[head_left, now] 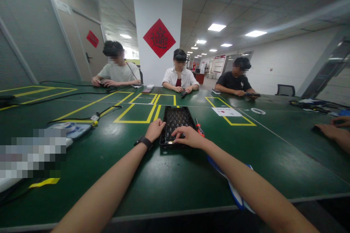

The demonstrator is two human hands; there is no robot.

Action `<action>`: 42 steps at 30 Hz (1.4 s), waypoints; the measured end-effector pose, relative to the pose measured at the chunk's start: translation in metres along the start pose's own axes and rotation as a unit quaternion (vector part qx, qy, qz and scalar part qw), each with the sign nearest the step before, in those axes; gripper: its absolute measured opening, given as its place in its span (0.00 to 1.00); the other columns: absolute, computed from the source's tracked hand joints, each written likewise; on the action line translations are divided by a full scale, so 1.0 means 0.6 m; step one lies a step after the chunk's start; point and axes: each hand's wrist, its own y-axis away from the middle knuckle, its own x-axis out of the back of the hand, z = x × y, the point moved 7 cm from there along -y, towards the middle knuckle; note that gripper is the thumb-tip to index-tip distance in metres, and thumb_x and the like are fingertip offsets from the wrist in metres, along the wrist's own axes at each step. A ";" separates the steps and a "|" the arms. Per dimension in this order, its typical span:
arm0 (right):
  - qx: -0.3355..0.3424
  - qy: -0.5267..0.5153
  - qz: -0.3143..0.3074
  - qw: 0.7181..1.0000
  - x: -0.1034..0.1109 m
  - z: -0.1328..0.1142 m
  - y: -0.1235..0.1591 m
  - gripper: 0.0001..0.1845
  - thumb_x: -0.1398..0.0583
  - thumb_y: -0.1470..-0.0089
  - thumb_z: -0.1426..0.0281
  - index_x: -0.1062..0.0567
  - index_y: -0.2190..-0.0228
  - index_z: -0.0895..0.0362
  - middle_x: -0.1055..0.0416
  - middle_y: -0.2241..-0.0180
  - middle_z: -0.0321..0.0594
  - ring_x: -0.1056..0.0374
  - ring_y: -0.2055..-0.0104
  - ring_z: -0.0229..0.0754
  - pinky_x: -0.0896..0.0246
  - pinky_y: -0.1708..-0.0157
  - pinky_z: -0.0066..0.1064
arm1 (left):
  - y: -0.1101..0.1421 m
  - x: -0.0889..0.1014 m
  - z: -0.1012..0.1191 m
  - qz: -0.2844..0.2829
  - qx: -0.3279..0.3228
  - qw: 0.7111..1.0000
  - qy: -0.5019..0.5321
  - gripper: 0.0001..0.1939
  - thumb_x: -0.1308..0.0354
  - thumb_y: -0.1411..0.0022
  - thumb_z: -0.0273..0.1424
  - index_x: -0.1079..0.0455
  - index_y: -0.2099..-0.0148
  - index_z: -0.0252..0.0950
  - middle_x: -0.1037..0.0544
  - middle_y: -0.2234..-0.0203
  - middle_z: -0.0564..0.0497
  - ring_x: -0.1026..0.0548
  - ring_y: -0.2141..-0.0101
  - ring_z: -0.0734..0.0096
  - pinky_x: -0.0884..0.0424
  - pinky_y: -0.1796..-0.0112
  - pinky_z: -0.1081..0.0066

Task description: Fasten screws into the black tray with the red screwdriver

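A black rectangular tray (162, 142) lies lengthwise in front of me, its floor covered in rows of round cells. My left hand (155, 130) is closed at the tray's left wall and steadies it there; its fingertips are hidden. Over the near end of the tray, my right hand (187, 137) reaches down with bent fingers pinched together. Whatever they may hold is too small to make out. By those fingertips, a small bright piece (171, 142) shows inside the tray. A red-handled screwdriver (200, 130) rests against the tray's right side.
Yellow tape outlines mark the green table (131, 185). A printed paper sheet (226, 112) and a white ring (258, 111) lie to the right. Blue-and-white straps (236, 193) sit under my right forearm. Several people work around the table; another person's hands (332, 131) rest at far right.
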 end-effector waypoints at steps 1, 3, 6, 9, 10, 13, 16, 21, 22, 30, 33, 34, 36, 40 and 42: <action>-0.001 0.000 0.000 1.000 0.000 0.000 0.000 0.14 0.39 0.55 0.67 0.28 0.64 0.58 0.26 0.73 0.36 0.31 0.69 0.36 0.42 0.63 0.27 | 0.000 -0.002 -0.002 -0.004 0.003 1.000 0.002 0.16 0.53 0.44 0.37 0.51 0.80 0.37 0.41 0.85 0.57 0.40 0.80 0.74 0.47 0.76 0.74; 0.002 0.002 -0.001 1.000 0.000 -0.001 0.000 0.14 0.39 0.55 0.68 0.28 0.63 0.58 0.26 0.72 0.36 0.31 0.69 0.36 0.42 0.63 0.27 | 0.000 -0.002 -0.003 -0.004 0.002 1.000 0.003 0.16 0.53 0.44 0.38 0.50 0.80 0.37 0.40 0.85 0.57 0.40 0.80 0.74 0.47 0.76 0.73; 0.011 0.002 0.004 1.000 0.002 -0.003 -0.001 0.14 0.39 0.55 0.68 0.28 0.63 0.58 0.27 0.72 0.36 0.32 0.69 0.36 0.42 0.63 0.27 | 0.001 -0.001 0.000 -0.006 0.002 1.000 0.007 0.16 0.53 0.44 0.38 0.49 0.80 0.37 0.40 0.85 0.56 0.40 0.80 0.74 0.48 0.76 0.73; 0.021 0.000 0.007 1.000 0.003 -0.005 -0.001 0.14 0.39 0.55 0.68 0.28 0.64 0.58 0.27 0.72 0.36 0.32 0.69 0.36 0.41 0.62 0.28 | 0.001 -0.001 0.001 -0.011 0.008 1.000 0.006 0.16 0.53 0.44 0.38 0.50 0.80 0.37 0.39 0.85 0.56 0.40 0.80 0.74 0.47 0.76 0.73; 0.022 0.000 0.007 1.000 0.003 -0.005 -0.001 0.14 0.38 0.56 0.68 0.28 0.64 0.58 0.27 0.72 0.37 0.32 0.69 0.36 0.41 0.62 0.28 | 0.001 -0.001 0.001 -0.012 0.009 1.000 0.005 0.16 0.53 0.44 0.37 0.50 0.80 0.37 0.39 0.85 0.56 0.40 0.80 0.74 0.47 0.76 0.73; 0.016 0.001 0.004 1.000 0.003 -0.004 -0.002 0.14 0.38 0.56 0.68 0.27 0.64 0.59 0.27 0.71 0.37 0.32 0.69 0.36 0.41 0.63 0.28 | 0.000 -0.002 0.000 -0.014 0.008 1.000 0.003 0.16 0.53 0.44 0.37 0.50 0.80 0.37 0.39 0.85 0.56 0.39 0.80 0.74 0.47 0.76 0.73; 0.011 0.001 0.000 1.000 0.002 -0.003 -0.001 0.14 0.38 0.56 0.67 0.27 0.65 0.59 0.27 0.72 0.37 0.32 0.69 0.36 0.40 0.63 0.28 | -0.001 -0.003 -0.002 -0.015 0.005 1.000 0.004 0.16 0.53 0.44 0.38 0.49 0.80 0.37 0.39 0.85 0.56 0.39 0.80 0.74 0.47 0.76 0.73; 0.014 0.001 -0.002 1.000 -0.001 0.001 -0.001 0.14 0.39 0.55 0.66 0.27 0.65 0.59 0.27 0.72 0.38 0.32 0.70 0.36 0.40 0.64 0.28 | -0.001 -0.004 -0.002 -0.016 0.002 1.000 0.001 0.16 0.54 0.44 0.37 0.48 0.80 0.37 0.38 0.84 0.55 0.39 0.80 0.74 0.48 0.75 0.73; 0.013 0.003 -0.002 1.000 -0.002 0.002 -0.001 0.14 0.39 0.55 0.66 0.26 0.65 0.59 0.27 0.71 0.38 0.32 0.70 0.36 0.40 0.64 0.28 | -0.001 -0.004 -0.002 -0.017 0.003 1.000 0.001 0.16 0.54 0.43 0.37 0.48 0.80 0.37 0.38 0.84 0.55 0.39 0.80 0.74 0.48 0.75 0.73; 0.034 0.055 0.000 0.998 0.003 -0.008 -0.003 0.09 0.39 0.54 0.66 0.24 0.70 0.56 0.26 0.70 0.38 0.33 0.65 0.37 0.43 0.62 0.29 | 0.001 -0.002 0.002 -0.014 0.004 1.000 0.000 0.16 0.54 0.43 0.37 0.49 0.80 0.37 0.39 0.84 0.56 0.39 0.80 0.74 0.48 0.76 0.73; 0.038 0.061 0.000 0.997 0.004 -0.011 -0.003 0.09 0.40 0.53 0.66 0.23 0.70 0.56 0.26 0.70 0.38 0.34 0.66 0.37 0.43 0.62 0.28 | 0.001 -0.002 0.001 -0.014 0.001 1.000 0.005 0.16 0.54 0.44 0.37 0.48 0.80 0.37 0.39 0.84 0.56 0.40 0.80 0.74 0.48 0.76 0.73; 0.036 0.062 0.000 0.997 0.004 -0.012 -0.003 0.09 0.40 0.53 0.66 0.23 0.70 0.56 0.26 0.70 0.38 0.34 0.66 0.37 0.43 0.62 0.28 | 0.001 -0.002 0.000 -0.014 0.003 1.000 0.007 0.16 0.53 0.44 0.37 0.48 0.80 0.37 0.39 0.85 0.56 0.40 0.80 0.74 0.48 0.76 0.73; 0.031 0.060 -0.001 0.998 0.004 -0.011 -0.002 0.09 0.40 0.53 0.65 0.23 0.70 0.56 0.26 0.70 0.39 0.34 0.66 0.37 0.43 0.62 0.28 | 0.001 -0.002 -0.001 -0.014 0.006 1.000 0.011 0.16 0.53 0.44 0.37 0.48 0.80 0.37 0.39 0.85 0.56 0.40 0.80 0.74 0.48 0.76 0.73; 0.032 0.051 -0.003 0.998 0.004 -0.011 -0.002 0.09 0.41 0.53 0.65 0.23 0.70 0.56 0.26 0.70 0.38 0.34 0.66 0.37 0.44 0.62 0.29 | 0.002 -0.002 0.000 -0.013 0.002 1.000 0.014 0.16 0.53 0.44 0.37 0.49 0.80 0.37 0.39 0.85 0.56 0.40 0.80 0.74 0.48 0.76 0.73; 0.041 0.048 -0.009 0.998 0.002 -0.012 -0.002 0.09 0.41 0.52 0.65 0.24 0.70 0.56 0.27 0.70 0.38 0.34 0.66 0.37 0.44 0.61 0.29 | 0.001 -0.003 -0.001 -0.013 0.002 1.000 0.015 0.16 0.53 0.44 0.38 0.49 0.80 0.37 0.39 0.85 0.56 0.40 0.80 0.74 0.49 0.76 0.73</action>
